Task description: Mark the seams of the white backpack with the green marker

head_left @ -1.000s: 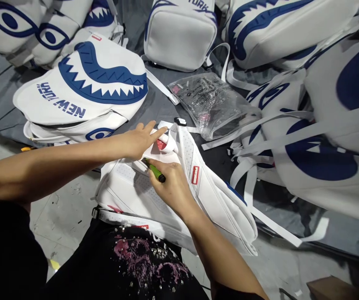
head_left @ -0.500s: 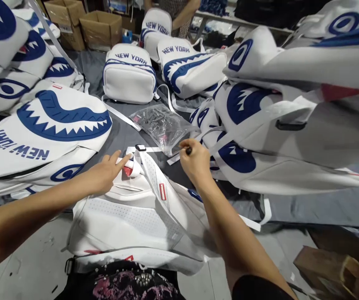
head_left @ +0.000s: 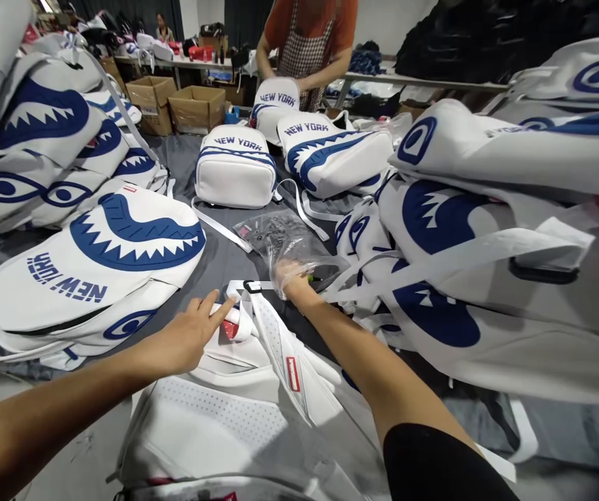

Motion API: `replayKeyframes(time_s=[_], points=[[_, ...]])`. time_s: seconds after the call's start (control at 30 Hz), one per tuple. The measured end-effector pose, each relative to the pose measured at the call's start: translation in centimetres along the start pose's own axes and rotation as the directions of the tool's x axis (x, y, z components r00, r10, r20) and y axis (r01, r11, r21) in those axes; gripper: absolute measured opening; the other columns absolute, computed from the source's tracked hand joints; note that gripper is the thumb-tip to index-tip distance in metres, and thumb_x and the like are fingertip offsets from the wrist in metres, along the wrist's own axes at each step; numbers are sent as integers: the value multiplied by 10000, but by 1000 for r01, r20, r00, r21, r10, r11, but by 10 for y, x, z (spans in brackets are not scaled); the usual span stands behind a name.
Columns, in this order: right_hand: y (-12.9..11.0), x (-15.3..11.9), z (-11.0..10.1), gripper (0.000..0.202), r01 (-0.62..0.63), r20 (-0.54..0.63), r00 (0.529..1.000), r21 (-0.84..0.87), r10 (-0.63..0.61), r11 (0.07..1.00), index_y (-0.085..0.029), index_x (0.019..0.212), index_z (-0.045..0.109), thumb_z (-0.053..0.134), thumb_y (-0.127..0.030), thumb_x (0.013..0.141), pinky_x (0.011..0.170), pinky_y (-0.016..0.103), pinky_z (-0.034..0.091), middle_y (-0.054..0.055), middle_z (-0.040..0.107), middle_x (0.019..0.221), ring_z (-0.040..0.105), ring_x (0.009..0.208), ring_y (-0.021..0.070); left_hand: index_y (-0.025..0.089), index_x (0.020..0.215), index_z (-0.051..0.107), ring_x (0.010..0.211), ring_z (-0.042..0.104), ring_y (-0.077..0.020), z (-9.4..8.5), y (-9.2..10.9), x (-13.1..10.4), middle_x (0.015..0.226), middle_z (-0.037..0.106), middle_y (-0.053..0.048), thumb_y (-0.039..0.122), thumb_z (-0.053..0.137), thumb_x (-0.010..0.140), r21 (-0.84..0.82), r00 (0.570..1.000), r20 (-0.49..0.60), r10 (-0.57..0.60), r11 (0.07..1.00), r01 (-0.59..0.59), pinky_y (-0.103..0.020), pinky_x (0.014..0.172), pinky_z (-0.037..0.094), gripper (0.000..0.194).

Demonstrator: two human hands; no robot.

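A white backpack (head_left: 195, 424) lies strap side up in front of me, with a padded shoulder strap (head_left: 278, 341) and a black buckle (head_left: 252, 286) at its far end. My left hand (head_left: 184, 341) rests at its top beside the white loop and a red patch (head_left: 229, 328); the fingers are stretched out and hold nothing. My right hand (head_left: 291, 275) reaches into a clear plastic bag (head_left: 299, 236) containing small dark pieces. Film blurs its fingers, so their grip cannot be made out. A small dark and green item shows by its wrist.
White backpacks with blue shark mouths are piled at left (head_left: 43, 118) and right (head_left: 435, 292). One backpack (head_left: 137, 236) lies to my left; a few more (head_left: 236, 167) stand farther back. Beyond the table are cardboard boxes (head_left: 195, 108) and a person in a checked apron (head_left: 307, 49).
My right hand has gone from a fist around a dark round-ended item, beside the plastic bag, into the bag. The left hand stays at the backpack's top. The view has tilted up.
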State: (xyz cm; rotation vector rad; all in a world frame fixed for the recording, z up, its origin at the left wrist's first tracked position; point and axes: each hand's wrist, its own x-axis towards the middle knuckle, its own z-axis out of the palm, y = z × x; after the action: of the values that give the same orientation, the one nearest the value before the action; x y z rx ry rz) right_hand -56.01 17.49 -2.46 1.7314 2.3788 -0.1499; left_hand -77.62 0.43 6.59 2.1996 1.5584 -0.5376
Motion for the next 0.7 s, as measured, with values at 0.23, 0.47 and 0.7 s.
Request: replayKeyframes(time_s=[0.23, 0.47, 0.7], points=[[16, -42, -6, 222, -85, -110, 989, 77, 93, 993, -118, 1106, 682, 638, -282, 962, 862, 375, 551, 113, 718, 1074, 690, 981, 211, 299, 1609, -20, 1490, 317, -361, 7, -8, 3, 1703, 51, -170, -36, 534, 732, -14, 999, -37, 11, 1000, -12, -402, 1018, 493, 1091], [31, -161, -33, 323, -70, -427, 899, 83, 99, 994, -164, 1019, 736, 498, -16, 857, 816, 370, 555, 142, 774, 1025, 719, 1001, 275, 314, 1566, 282, 1535, 231, -367, 11, -14, -12, 1704, 127, -117, 144, 582, 831, -257, 941, -321, 108, 946, -196, -582, 1172, 333, 811], [-28, -234, -40, 402, 744, -792, 327, -120, -515, 657, -169, 1288, 627, 573, -69, 902, 961, 431, 598, 145, 715, 1264, 646, 1217, 257, 156, 1093, 644, 726, 674, -152, 11, 27, -37, 807, 710, -29, 398, 663, 837, -882, 905, -424, -25, 239, -407, -271, 657, 520, 352]])
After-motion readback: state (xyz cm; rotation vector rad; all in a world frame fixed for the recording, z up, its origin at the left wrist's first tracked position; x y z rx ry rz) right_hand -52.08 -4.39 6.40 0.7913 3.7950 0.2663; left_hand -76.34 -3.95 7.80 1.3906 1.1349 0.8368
